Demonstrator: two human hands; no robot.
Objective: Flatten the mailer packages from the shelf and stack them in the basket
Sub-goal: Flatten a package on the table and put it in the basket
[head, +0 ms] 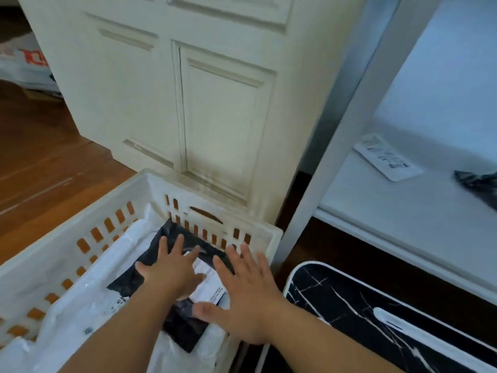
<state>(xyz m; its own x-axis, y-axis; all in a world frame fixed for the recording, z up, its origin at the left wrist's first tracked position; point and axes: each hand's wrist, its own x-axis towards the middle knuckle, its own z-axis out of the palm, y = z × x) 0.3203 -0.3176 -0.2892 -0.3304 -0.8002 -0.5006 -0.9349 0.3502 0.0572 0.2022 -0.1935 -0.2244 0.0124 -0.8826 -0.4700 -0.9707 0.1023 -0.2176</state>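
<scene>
A white slotted basket stands on the floor at the lower left. Inside it a black mailer with a white label lies on top of white mailers. My left hand lies flat on the black mailer with fingers spread. My right hand hovers open with fingers spread over the mailer's right side and the basket's rim; whether it touches is unclear. On the white shelf at right lie a white mailer and a black mailer.
A cream panelled door rises directly behind the basket. The shelf's white post stands just right of the basket. A black marbled mat lies on the floor under the shelf. Wooden floor extends left.
</scene>
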